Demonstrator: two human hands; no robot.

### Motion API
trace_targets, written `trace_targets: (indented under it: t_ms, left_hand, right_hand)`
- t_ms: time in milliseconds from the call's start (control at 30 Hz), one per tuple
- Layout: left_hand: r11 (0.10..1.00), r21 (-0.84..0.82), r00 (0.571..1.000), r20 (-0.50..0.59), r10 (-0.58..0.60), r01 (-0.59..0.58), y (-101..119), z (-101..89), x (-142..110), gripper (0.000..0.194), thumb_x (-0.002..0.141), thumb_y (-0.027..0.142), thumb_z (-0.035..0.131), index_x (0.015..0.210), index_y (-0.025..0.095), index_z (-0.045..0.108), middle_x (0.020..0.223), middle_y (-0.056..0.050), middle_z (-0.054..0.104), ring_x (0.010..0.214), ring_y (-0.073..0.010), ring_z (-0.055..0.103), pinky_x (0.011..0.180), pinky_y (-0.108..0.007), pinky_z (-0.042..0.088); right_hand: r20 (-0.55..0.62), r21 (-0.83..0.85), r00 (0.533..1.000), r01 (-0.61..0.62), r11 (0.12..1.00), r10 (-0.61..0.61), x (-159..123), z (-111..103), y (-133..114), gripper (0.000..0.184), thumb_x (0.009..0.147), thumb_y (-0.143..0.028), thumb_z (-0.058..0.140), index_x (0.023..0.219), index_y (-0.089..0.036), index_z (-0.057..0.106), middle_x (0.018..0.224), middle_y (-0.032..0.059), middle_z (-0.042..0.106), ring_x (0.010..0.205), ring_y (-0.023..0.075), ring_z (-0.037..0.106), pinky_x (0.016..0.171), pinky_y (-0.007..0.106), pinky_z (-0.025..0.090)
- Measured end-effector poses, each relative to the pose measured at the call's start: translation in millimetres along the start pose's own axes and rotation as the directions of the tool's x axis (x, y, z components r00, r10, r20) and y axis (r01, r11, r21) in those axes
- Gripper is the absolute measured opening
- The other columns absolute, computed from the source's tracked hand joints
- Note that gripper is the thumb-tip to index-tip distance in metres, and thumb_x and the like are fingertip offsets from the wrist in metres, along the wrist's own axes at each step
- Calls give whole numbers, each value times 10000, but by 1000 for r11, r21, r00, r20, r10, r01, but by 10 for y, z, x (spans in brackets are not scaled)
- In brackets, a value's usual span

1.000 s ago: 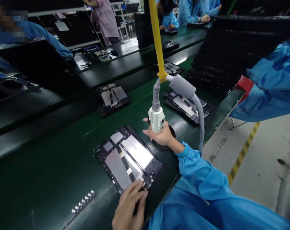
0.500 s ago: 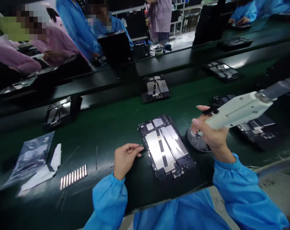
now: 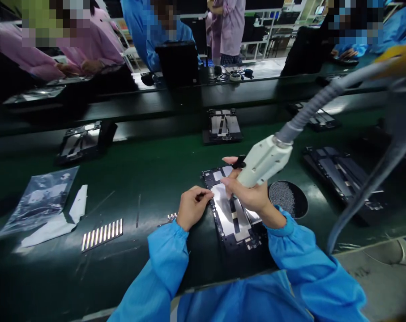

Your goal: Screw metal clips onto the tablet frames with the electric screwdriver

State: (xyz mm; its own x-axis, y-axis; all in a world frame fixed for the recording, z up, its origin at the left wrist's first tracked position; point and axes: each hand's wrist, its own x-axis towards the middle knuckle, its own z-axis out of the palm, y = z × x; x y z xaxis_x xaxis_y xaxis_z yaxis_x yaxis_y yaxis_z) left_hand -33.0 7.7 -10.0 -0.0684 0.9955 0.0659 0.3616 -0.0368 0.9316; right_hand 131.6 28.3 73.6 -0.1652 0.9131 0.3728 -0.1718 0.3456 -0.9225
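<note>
An opened tablet (image 3: pixel 225 223) with silver battery panels lies on the green bench in front of me. My right hand (image 3: pixel 251 193) grips a pale electric screwdriver (image 3: pixel 266 158) on a grey hose, tilted over the tablet; its tip is hidden behind my fingers. At the tablet's left edge, my left hand (image 3: pixel 195 206) has thumb and fingers pinched together; whatever is between them is too small to make out. Right of the tablet sits a round black tray (image 3: pixel 288 199) of small screws. A strip of small parts (image 3: pixel 172 218) lies partly behind my left wrist.
Left on the bench are a clear plastic bag (image 3: pixel 43 197), a white torn sheet (image 3: pixel 51 228) and a striped strip (image 3: pixel 102 235). Other opened devices stand at the back, one tablet (image 3: pixel 224 125) in the middle, and another (image 3: pixel 344 174) at right. Several people work across the bench.
My right hand has carried the screwdriver left from the screw tray to over the tablet. My left hand has shifted right and up to the tablet's edge, its fingers still pinched.
</note>
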Motion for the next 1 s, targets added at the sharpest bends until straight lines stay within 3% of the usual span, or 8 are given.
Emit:
trace_targets:
  t_ms: [167, 300, 500, 600, 1000]
  left_hand:
    - [990, -105, 990, 111, -85, 96, 5, -37, 56, 151, 693, 285, 683, 751, 146, 699, 670, -37, 689, 589, -141, 607, 549, -234, 476]
    - [989, -98, 991, 91, -102, 111, -1, -65, 118, 62, 635, 181, 687, 677, 149, 654, 660, -20, 680, 628, -142, 623, 560, -218, 487]
    - [957, -122, 948, 218, -232, 263, 24, -112, 276, 43, 618, 125, 641, 650, 138, 616, 598, -1, 642, 454, -100, 547, 391, -193, 442]
    - [943, -132, 933, 238, -269, 306, 40, -119, 314, 47, 622, 101, 618, 657, 132, 613, 559, 14, 616, 429, -95, 541, 361, -181, 429]
    - [945, -153, 936, 252, -245, 289, -21, -129, 304, 70, 620, 79, 599, 610, 146, 615, 543, 17, 632, 406, -77, 526, 373, -173, 424]
  right_hand:
    - [60, -37, 994, -86, 996, 88, 98, 271, 160, 219, 734, -264, 706, 933, -203, 641, 538, -37, 550, 530, 159, 588, 545, 327, 522]
    - [106, -56, 985, -131, 990, 136, 137, 381, 327, 127, 740, -317, 702, 738, -213, 630, 508, -21, 535, 529, 170, 586, 533, 324, 518]
    - [118, -65, 983, -137, 988, 144, 124, 420, 464, 294, 684, -293, 767, 941, -193, 667, 548, -37, 558, 569, 160, 589, 613, 320, 527]
    - [127, -96, 983, -117, 988, 129, 122, 415, 496, 287, 701, -292, 754, 955, -186, 672, 586, -16, 584, 634, 178, 614, 643, 328, 529]
    - [135, -122, 983, -109, 987, 125, 112, 424, 494, 338, 696, -291, 761, 1000, -210, 639, 672, 10, 625, 767, 219, 657, 649, 352, 563]
